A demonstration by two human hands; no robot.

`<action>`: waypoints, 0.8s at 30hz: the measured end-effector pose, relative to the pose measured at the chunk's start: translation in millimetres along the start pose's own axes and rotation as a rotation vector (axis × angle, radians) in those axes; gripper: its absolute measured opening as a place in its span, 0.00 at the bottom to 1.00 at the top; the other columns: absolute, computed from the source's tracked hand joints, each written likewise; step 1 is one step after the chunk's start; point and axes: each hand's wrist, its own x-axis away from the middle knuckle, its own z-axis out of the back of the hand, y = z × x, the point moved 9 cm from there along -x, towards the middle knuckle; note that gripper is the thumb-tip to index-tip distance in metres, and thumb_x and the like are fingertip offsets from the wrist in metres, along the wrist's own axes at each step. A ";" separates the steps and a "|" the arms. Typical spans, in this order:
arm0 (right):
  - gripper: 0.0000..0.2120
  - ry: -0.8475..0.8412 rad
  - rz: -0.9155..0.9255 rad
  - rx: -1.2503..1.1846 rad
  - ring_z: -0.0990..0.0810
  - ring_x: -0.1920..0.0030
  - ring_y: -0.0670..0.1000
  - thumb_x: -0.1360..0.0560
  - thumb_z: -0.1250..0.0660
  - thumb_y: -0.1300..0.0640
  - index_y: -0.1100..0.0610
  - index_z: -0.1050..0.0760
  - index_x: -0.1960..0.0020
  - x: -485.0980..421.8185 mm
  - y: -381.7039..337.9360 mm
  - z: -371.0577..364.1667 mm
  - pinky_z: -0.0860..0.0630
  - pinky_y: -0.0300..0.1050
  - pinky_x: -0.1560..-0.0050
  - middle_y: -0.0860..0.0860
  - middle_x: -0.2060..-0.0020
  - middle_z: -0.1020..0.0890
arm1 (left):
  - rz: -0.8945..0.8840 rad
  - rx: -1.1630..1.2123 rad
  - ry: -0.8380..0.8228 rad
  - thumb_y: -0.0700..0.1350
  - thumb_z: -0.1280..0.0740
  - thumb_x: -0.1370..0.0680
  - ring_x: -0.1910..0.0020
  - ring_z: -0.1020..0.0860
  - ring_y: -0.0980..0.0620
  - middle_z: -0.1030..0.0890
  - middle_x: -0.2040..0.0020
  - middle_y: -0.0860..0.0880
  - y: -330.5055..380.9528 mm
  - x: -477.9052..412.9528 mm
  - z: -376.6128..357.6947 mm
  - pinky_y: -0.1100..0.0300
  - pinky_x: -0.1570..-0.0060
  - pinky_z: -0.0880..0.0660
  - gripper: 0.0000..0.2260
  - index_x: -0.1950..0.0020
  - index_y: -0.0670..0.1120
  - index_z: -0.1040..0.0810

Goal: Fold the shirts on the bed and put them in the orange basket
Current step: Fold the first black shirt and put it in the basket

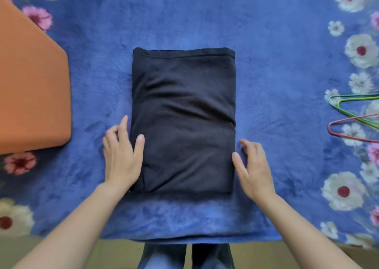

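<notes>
A dark navy shirt (183,121) lies folded into a tall rectangle in the middle of the blue floral bed cover (276,74). My left hand (121,154) rests at the shirt's lower left edge, thumb lying on the cloth and fingers on the cover beside it. My right hand (253,166) sits at the lower right edge with relaxed, slightly bent fingers, thumb touching the shirt's side. Neither hand grips anything. The orange basket (30,84) stands at the left, seen from its outer side; its inside is hidden.
Three thin wire hangers, green (348,104), lime and red (348,134), lie at the right edge of the bed. The bed's front edge runs just below the shirt, with my legs and the floor beyond it.
</notes>
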 end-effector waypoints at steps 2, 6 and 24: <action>0.05 -0.085 -0.269 -0.305 0.25 0.58 0.49 0.23 0.35 0.53 0.54 0.25 0.55 7.8 18.0 -8.7 0.28 0.45 0.53 0.49 0.61 0.22 | 0.163 0.173 -0.082 0.49 0.39 0.20 0.35 0.33 0.42 0.32 0.33 0.43 -13.6 29.4 -3.0 0.53 0.38 0.38 0.26 0.24 0.46 0.42; 0.12 -0.261 -0.443 -0.434 0.27 0.64 0.50 0.26 0.31 0.56 0.61 0.27 0.63 12.7 25.2 -25.5 0.28 0.52 0.56 0.51 0.68 0.23 | 0.260 0.364 -0.214 0.47 0.39 0.20 0.33 0.30 0.49 0.29 0.31 0.55 -20.8 62.5 -7.7 0.61 0.40 0.37 0.22 0.27 0.55 0.40; 0.11 -0.422 -0.531 -1.270 0.16 0.64 0.48 0.36 0.39 0.65 0.60 0.18 0.64 -51.6 -50.1 37.0 0.19 0.39 0.58 0.54 0.66 0.16 | 0.500 1.216 -0.798 0.54 0.34 0.40 0.54 0.16 0.48 0.16 0.51 0.40 59.7 -7.7 43.0 0.59 0.63 0.19 0.19 0.59 0.43 0.14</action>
